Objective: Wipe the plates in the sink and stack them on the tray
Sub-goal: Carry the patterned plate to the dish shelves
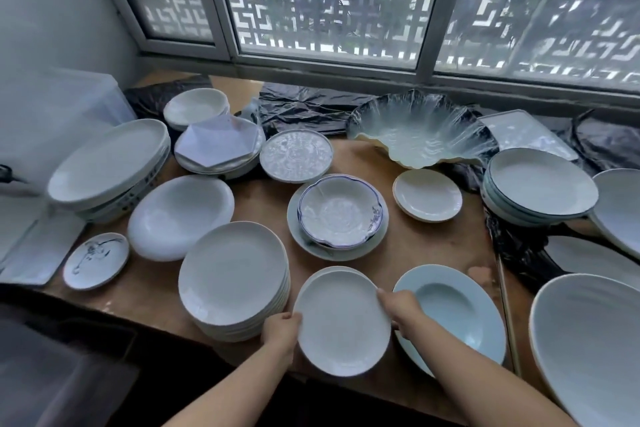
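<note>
both hands (341, 321) grip the white plate (343, 326) between them by its rim.

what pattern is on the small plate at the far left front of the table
Dark, brush-like ink strokes on white, on the small plate; seen in the head view.

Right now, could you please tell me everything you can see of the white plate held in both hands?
The white plate is round, plain and glossy, like glazed ceramic, with a shallow well and no pattern. The left hand grips its left rim, the right hand its right rim. It faces up, slightly tilted, over another white plate's edge, between the tall white stack and the pale blue plate.
</note>
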The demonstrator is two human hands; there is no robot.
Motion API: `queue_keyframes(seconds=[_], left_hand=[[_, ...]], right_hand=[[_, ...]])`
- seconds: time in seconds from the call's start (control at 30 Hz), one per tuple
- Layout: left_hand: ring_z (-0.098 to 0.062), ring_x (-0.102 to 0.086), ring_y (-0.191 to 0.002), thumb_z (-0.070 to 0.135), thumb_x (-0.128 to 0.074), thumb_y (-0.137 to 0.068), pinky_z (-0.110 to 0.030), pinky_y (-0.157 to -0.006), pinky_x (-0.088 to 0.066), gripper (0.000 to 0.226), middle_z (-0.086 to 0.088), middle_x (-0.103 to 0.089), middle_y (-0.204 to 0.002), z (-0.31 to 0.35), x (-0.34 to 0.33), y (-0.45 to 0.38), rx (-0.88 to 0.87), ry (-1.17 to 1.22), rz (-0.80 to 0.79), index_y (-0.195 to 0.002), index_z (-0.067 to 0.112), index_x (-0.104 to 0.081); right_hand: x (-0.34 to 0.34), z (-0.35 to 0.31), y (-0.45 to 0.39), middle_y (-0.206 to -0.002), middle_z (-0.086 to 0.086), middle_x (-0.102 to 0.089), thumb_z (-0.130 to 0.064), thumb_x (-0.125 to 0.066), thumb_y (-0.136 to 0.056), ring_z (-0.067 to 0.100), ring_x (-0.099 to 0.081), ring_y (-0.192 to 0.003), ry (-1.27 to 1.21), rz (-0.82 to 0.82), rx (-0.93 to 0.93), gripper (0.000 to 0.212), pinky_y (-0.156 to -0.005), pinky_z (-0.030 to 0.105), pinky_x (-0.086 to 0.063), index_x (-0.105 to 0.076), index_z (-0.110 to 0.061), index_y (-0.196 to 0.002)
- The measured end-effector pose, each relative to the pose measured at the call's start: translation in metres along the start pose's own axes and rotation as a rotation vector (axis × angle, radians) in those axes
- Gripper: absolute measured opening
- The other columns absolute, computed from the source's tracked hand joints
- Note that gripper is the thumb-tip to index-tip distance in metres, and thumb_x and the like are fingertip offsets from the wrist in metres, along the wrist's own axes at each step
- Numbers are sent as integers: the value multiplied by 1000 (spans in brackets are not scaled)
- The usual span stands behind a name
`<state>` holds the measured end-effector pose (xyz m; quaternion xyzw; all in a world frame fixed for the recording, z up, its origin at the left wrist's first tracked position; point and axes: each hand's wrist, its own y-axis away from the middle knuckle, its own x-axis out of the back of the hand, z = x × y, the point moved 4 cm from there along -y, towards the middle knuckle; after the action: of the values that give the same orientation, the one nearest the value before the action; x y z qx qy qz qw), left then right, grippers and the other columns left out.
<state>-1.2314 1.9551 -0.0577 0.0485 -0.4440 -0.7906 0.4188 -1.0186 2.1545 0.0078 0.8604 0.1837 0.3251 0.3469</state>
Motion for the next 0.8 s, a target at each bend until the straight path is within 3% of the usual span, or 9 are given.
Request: queue_keyframes(seconds=[0.07,0.17,0.33,0.4,0.47,0.53,0.63,0.8], left_hand=[[-31,-75,-76,34,-73,-69,-45,-74,-63,15,-3,-75,-64,14,2,21,-14,-1,21,-56,28,-77],[-29,-73,-76,31,-75,-78,-39,-72,-61,22,0,-74,-64,33,4,48,-36,-19,74,-62,17,-77],[-27,-69,-73,22,-71,-84,-26,-61,-47,15,-1,-72,-68,54,4,61,-67,-21,146,-72,14,-77],[-27,-68,-76,19,-70,-84,-26,-64,-48,12,-2,-72,-72,55,4,59,-59,0,164,-80,13,-79],[-26,-66,-79,19,-68,-84,-27,-69,-48,11,-2,-72,-76,59,5,58,-66,-13,181,-81,14,-78],[-26,-64,-77,19,-67,-84,-28,-69,-49,12,-2,-72,-75,63,4,56,-81,-52,167,-77,14,-76],[-31,-67,-78,19,-72,-81,-32,-73,-54,16,-5,-70,-71,69,0,57,-82,-93,118,-66,12,-68],[-27,-59,-70,19,-70,-79,-29,-61,-42,19,-4,-60,-61,75,4,66,-106,-190,35,-70,2,-69]], right_hand=[[3,-11,7,-71,7,-63,-43,-62,-85,28,-62,-74,97,57,56,38,-71,34,-52,-63,-10,-67],[3,-16,3,-62,4,-54,-39,-58,-92,27,-54,-70,186,102,92,48,-66,31,-44,-53,-13,-53],[5,-24,-5,-61,1,-54,-40,-57,-94,28,-56,-74,270,108,102,47,-63,27,-39,-53,-16,-54],[5,-25,-6,-58,1,-52,-39,-57,-94,27,-53,-70,274,118,106,49,-56,27,-35,-51,-15,-52],[5,-27,-6,-57,1,-52,-38,-58,-94,28,-53,-70,276,125,118,50,-58,27,-36,-51,-14,-51],[4,-30,-6,-58,1,-52,-36,-56,-95,28,-54,-72,294,122,129,48,-63,27,-37,-52,-14,-52],[2,-30,-6,-56,0,-49,-26,-57,-92,26,-49,-66,306,111,136,45,-54,27,-35,-49,-14,-50],[3,-23,4,-56,1,-48,-10,-52,-83,24,-43,-63,301,84,130,35,-58,27,-37,-50,-14,-49]])
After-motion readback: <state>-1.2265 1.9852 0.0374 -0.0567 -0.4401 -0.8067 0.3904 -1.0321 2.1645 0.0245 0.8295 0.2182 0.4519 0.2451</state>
